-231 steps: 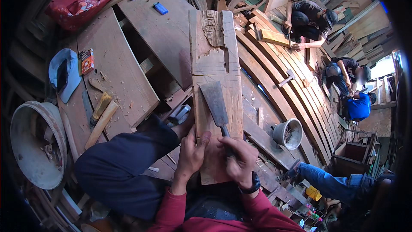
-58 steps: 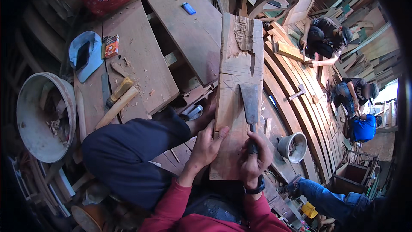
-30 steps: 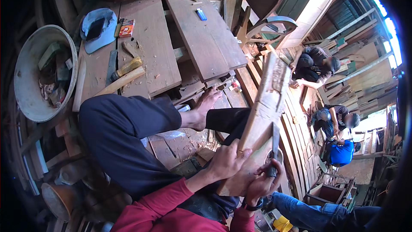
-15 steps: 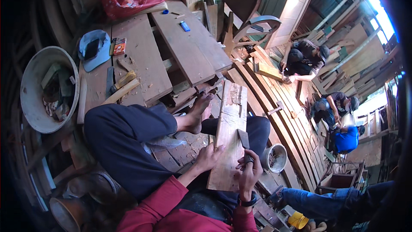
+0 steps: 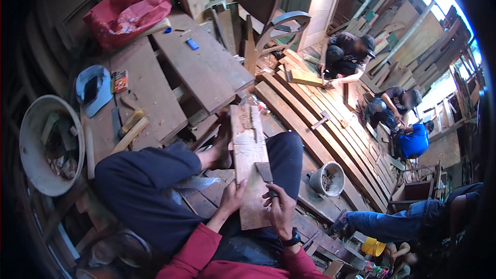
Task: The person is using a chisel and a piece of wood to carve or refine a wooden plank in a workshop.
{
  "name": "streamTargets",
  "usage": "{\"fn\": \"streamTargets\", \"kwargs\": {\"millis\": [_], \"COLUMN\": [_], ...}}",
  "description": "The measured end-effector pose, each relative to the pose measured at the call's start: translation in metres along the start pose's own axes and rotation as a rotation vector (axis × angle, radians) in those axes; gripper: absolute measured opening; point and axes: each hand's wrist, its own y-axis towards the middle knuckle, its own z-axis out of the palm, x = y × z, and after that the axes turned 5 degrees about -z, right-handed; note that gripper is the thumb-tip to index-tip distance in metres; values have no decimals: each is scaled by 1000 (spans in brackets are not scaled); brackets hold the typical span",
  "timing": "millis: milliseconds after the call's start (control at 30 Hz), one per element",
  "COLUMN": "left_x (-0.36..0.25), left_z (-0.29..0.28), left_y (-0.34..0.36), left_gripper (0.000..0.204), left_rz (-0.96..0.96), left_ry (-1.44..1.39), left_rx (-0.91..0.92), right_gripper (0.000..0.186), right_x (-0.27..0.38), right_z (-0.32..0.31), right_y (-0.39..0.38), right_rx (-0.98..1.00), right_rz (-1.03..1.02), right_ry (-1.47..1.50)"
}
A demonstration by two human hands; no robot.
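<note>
Two hands on plank (image 5: 250, 170) (lap): left hand (image 5: 233, 196) grips edge, right hand (image 5: 281, 209) clutches blade tool (image 5: 265, 174)

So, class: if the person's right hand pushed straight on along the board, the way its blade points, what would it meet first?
The right hand would likely run along the wooden board to the raised wooden piece near its far end; depth is unclear.
</note>
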Motion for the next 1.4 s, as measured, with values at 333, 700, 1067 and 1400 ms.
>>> {"fn": "streamTargets", "kwargs": {"millis": [333,700,1067,1400], "left_x": [15,36,19,1], "left_z": [-5,-6,9,5], "left_y": [10,20,14,9], "left_gripper": [49,50,55,55], "left_rz": [-91,-216,-165,-145], "left_ry": [-27,-411,-280,-116], "left_rx": [29,197,19,-21], "right_gripper": [39,40,41,47], "right_x": [-11,-45,-65,-47], "right_z": [7,6,1,4], "right_y": [16,15,15,22], "right_rx": [94,88,206,278], "right_rz": [7,-222,-220,-223], "right_ry": [-70,-207,-226,-303]}}
